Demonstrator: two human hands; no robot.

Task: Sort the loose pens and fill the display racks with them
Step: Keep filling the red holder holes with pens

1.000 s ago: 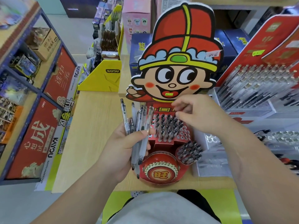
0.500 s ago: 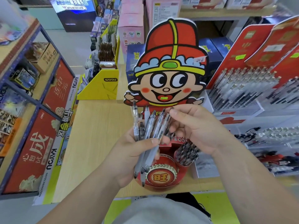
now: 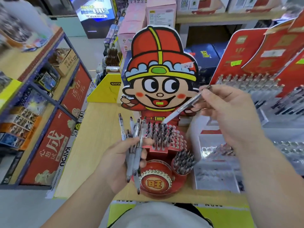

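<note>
In the head view, your right hand (image 3: 230, 116) pinches 1 clear gel pen (image 3: 184, 107), its tip down-left of your fingers and just over the red cartoon pen rack (image 3: 179, 140). Your left hand (image 3: 118, 162) grips about 5 more pens (image 3: 134, 145). The rack looks roughly half filled.

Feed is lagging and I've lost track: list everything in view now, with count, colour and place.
Cartoon display rack: one, red, on the table; holes partly filled with dark pens.
Pen cup: one, red, full, rack's front right.
Loose pens: several, clear-grey, bunched at the rack's left edge.
Single pen: one, clear, tilted, tip down at the rack.
Slanted pen racks: several, red, far right.
Table: one, light wood.
Left hand: grips the loose pens.
Right hand: pinches the single pen.
</note>
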